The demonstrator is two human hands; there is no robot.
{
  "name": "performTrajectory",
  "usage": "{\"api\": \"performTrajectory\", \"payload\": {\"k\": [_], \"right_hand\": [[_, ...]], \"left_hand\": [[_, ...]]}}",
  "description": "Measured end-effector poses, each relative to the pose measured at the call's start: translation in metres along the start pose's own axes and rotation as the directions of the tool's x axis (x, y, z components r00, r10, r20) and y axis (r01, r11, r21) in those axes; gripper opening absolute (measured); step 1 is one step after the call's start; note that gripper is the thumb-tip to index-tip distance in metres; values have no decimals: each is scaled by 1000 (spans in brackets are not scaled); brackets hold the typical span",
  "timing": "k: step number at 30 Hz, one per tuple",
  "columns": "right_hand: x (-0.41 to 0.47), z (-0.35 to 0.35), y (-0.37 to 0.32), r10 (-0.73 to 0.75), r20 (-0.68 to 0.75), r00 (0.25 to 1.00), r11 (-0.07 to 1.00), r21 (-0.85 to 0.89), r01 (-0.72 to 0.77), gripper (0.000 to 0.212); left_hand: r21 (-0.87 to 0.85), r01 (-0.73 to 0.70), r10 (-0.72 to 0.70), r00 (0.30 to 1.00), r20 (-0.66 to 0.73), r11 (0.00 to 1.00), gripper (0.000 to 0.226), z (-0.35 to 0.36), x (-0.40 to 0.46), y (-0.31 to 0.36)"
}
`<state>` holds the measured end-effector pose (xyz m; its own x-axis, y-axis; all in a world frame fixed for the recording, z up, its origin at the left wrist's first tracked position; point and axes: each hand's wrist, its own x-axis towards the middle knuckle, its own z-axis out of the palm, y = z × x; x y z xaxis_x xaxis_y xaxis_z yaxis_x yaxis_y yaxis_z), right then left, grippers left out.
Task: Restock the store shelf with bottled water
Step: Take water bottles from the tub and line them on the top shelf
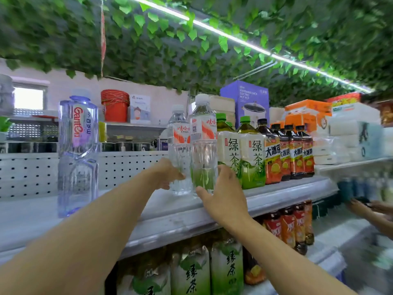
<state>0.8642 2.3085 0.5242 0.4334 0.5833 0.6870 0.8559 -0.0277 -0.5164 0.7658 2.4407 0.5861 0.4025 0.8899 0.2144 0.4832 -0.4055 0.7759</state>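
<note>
Two clear water bottles with red-and-white labels stand side by side on the white top shelf [148, 211]. My left hand [168, 173] grips the lower part of the rear bottle [179, 145] from its left. My right hand [223, 194] wraps round the base of the nearer, taller-looking bottle [203, 143], thumb in front and fingers behind on its right. Both bottles are upright and touch the shelf.
A large purple-tinted Ganten water jug [77, 150] stands at the shelf's left. Green tea bottles [252, 154] and dark iced tea bottles [290, 150] fill the right. More drinks sit on the shelf below. Another person's hands [374, 209] reach in at right.
</note>
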Motion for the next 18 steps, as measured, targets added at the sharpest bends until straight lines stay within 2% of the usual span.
{"api": "performTrajectory", "payload": {"k": [4,11,15,18], "right_hand": [[1,1,0,-10,-10,1000,1000,-8,10,57],[1,1,2,-17,-16,1000,1000,0,17,57],[1,2,3,-13,-10,1000,1000,-2,12,58],[1,2,3,-16,-6,1000,1000,4,16,61]], "left_hand": [[7,-35,36,999,-4,999,39,8,-8,7],[-25,-70,70,998,-4,997,33,10,-17,8],[-50,-81,80,997,-18,995,37,13,-23,9],[-75,-113,110,993,-42,991,18,17,-27,11]]}}
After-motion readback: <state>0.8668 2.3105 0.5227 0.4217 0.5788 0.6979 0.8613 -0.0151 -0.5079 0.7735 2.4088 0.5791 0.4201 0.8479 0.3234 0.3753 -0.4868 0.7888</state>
